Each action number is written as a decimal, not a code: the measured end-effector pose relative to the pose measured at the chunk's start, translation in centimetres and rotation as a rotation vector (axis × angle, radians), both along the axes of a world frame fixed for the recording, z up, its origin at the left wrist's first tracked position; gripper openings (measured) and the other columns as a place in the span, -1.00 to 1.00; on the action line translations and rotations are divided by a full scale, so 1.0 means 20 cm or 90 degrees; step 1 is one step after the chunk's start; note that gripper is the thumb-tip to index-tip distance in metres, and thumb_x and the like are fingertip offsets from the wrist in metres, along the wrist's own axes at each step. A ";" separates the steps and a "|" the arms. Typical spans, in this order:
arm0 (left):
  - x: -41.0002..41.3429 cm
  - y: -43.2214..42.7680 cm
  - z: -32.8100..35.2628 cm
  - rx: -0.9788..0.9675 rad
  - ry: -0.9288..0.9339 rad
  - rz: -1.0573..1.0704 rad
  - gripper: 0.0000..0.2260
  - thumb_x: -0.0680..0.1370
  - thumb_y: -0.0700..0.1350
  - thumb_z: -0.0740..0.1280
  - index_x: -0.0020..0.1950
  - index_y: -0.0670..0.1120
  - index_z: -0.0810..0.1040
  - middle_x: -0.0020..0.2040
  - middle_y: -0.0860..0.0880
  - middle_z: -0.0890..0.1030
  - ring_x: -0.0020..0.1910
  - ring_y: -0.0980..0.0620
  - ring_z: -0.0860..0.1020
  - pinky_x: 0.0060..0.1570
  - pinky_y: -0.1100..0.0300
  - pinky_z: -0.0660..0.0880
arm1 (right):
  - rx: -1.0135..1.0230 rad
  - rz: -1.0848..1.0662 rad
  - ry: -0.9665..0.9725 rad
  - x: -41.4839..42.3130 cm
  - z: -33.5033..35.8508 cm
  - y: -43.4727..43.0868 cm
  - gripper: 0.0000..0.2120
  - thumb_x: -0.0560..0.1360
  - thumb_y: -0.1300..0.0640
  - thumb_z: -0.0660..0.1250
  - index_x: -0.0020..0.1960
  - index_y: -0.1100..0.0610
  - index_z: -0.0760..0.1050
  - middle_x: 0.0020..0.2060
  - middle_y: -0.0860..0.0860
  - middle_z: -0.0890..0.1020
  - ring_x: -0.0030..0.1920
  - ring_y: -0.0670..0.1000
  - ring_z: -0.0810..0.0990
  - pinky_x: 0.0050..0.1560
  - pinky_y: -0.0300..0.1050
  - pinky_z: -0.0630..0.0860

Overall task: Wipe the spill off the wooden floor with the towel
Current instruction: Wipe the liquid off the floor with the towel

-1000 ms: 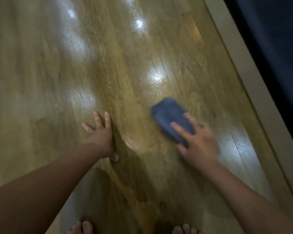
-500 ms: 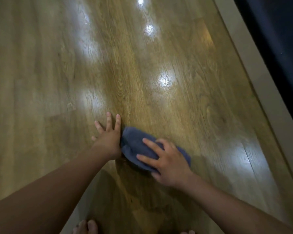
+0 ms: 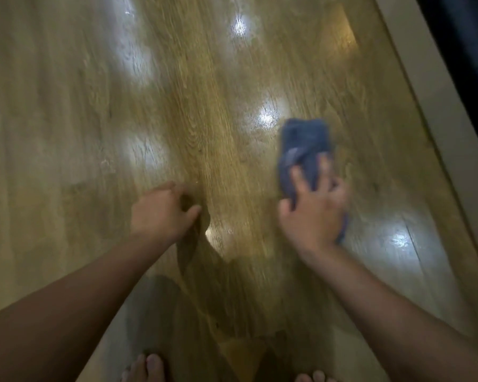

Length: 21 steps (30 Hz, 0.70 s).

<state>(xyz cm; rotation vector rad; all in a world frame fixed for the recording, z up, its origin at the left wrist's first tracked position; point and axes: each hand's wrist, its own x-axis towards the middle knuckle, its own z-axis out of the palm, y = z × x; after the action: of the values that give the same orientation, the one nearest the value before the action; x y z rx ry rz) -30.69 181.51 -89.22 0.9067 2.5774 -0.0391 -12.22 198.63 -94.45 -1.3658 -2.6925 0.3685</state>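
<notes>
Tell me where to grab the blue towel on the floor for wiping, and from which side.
Take the towel at its near end, from above on the person's side, probably with a flat palm. It lies stretched away from the person, flat against the wooden floor, leaving little edge to pinch; the right hand presses that near end with spread fingers.

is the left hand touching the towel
No, the left hand is well apart from the blue towel, which lies under the right hand.
</notes>
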 end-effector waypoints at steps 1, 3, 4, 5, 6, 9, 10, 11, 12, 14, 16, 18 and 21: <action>-0.04 0.02 0.01 0.106 0.044 0.019 -0.73 0.51 0.10 0.40 0.14 0.00 0.61 0.05 -0.03 0.61 0.00 -0.08 0.60 -0.12 0.08 0.54 | 0.008 0.125 0.023 -0.11 -0.01 -0.15 -0.39 0.36 -0.11 0.39 0.41 -0.12 0.46 0.53 0.12 0.27 0.23 0.29 0.38 0.22 0.09 0.36; -0.13 0.07 -0.01 0.284 0.102 0.102 -0.87 0.55 -0.08 0.37 0.02 -0.11 0.63 -0.03 -0.07 0.60 -0.07 -0.02 0.57 -0.09 0.19 0.42 | -0.028 0.388 0.066 -0.25 -0.01 -0.34 -0.38 0.32 -0.11 0.49 0.37 -0.16 0.49 0.51 0.09 0.33 0.23 0.28 0.44 0.18 0.15 0.46; -0.19 0.11 -0.03 0.336 0.125 0.149 -0.86 0.56 -0.12 0.35 0.06 -0.14 0.61 0.03 -0.09 0.59 0.00 0.01 0.54 0.00 0.28 0.34 | -0.055 0.491 0.083 -0.26 -0.01 -0.32 -0.38 0.31 -0.10 0.50 0.36 -0.18 0.50 0.51 0.06 0.34 0.22 0.27 0.47 0.16 0.17 0.49; -0.24 0.14 -0.06 0.357 0.139 0.175 -0.83 0.58 -0.13 0.32 0.13 -0.15 0.59 0.11 -0.10 0.57 0.08 0.01 0.52 0.08 0.32 0.27 | -0.062 0.540 0.106 -0.24 -0.02 -0.23 -0.39 0.30 -0.09 0.49 0.35 -0.20 0.51 0.50 0.04 0.36 0.21 0.26 0.50 0.15 0.18 0.50; -0.28 0.18 -0.09 0.350 0.142 0.172 -0.79 0.60 -0.11 0.28 0.20 -0.15 0.56 0.20 -0.11 0.55 0.18 -0.02 0.49 0.17 0.31 0.23 | -0.044 0.528 0.122 -0.19 -0.04 -0.09 -0.40 0.29 -0.07 0.47 0.34 -0.19 0.52 0.49 0.04 0.39 0.19 0.26 0.52 0.14 0.18 0.52; -0.34 0.26 -0.24 0.270 0.099 0.109 -0.66 0.64 -0.03 0.20 0.39 -0.11 0.46 0.46 -0.09 0.39 0.46 -0.08 0.28 0.52 0.04 0.04 | -0.003 0.237 0.116 0.02 -0.07 0.48 -0.40 0.32 -0.04 0.35 0.37 -0.11 0.50 0.48 0.08 0.38 0.24 0.31 0.49 0.25 0.22 0.46; -0.34 0.27 -0.30 0.255 0.101 0.096 -0.63 0.65 -0.01 0.17 0.42 -0.11 0.42 0.50 -0.08 0.34 0.51 -0.07 0.22 0.55 -0.01 -0.05 | 0.003 0.109 0.100 0.07 -0.06 0.66 -0.39 0.35 -0.06 0.29 0.41 -0.10 0.46 0.50 0.08 0.33 0.29 0.32 0.43 0.33 0.22 0.40; -0.33 0.28 -0.34 0.246 0.114 0.090 -0.61 0.65 0.00 0.15 0.44 -0.11 0.40 0.52 -0.09 0.31 0.53 -0.07 0.18 0.55 -0.02 -0.12 | 0.009 -0.006 0.084 0.10 -0.03 0.79 -0.38 0.37 -0.08 0.24 0.44 -0.08 0.41 0.52 0.09 0.28 0.34 0.33 0.37 0.39 0.21 0.34; -0.33 0.29 -0.37 0.247 0.129 0.089 -0.61 0.65 0.00 0.14 0.43 -0.11 0.40 0.52 -0.10 0.31 0.54 -0.08 0.17 0.55 -0.02 -0.15 | 0.022 -0.103 0.060 0.09 -0.01 0.88 -0.36 0.38 -0.09 0.20 0.47 -0.06 0.37 0.54 0.11 0.23 0.36 0.35 0.32 0.43 0.18 0.27; -0.32 0.29 -0.39 0.260 0.134 0.090 -0.62 0.63 0.00 0.15 0.41 -0.12 0.42 0.50 -0.11 0.34 0.53 -0.10 0.19 0.55 -0.03 -0.14 | 0.038 -0.216 -0.002 -0.04 0.00 0.86 -0.35 0.42 -0.07 0.21 0.51 -0.03 0.31 0.57 0.15 0.15 0.35 0.39 0.30 0.43 0.17 0.20; -0.34 0.29 -0.37 0.268 0.128 0.089 -0.61 0.62 0.00 0.15 0.38 -0.14 0.44 0.48 -0.13 0.36 0.52 -0.12 0.21 0.54 -0.07 -0.12 | 0.034 -0.197 -0.038 -0.23 0.03 0.65 -0.36 0.46 -0.07 0.23 0.54 -0.06 0.28 0.59 0.14 0.09 0.33 0.37 0.30 0.40 0.13 0.19; -0.36 0.29 -0.38 0.259 0.124 0.092 -0.58 0.60 0.03 0.13 0.37 -0.15 0.45 0.48 -0.15 0.37 0.51 -0.14 0.23 0.55 -0.08 -0.11 | 0.031 -0.019 -0.053 -0.43 0.00 0.35 -0.36 0.45 -0.12 0.26 0.53 -0.12 0.29 0.59 0.13 0.10 0.30 0.32 0.32 0.35 0.11 0.25; -0.36 0.28 -0.39 0.237 0.104 0.069 -0.47 0.56 0.10 0.09 0.40 -0.20 0.43 0.47 -0.19 0.38 0.50 -0.18 0.24 0.54 -0.13 -0.09 | -0.009 0.458 0.027 -0.60 -0.03 0.11 -0.39 0.36 -0.11 0.30 0.43 -0.17 0.43 0.53 0.12 0.29 0.19 0.31 0.45 0.17 0.17 0.48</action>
<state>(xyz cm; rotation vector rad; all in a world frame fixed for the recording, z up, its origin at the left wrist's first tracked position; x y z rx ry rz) -37.86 187.05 -97.04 0.9191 2.8369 0.4270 -24.13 200.82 -95.07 -0.3286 -3.0510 0.4537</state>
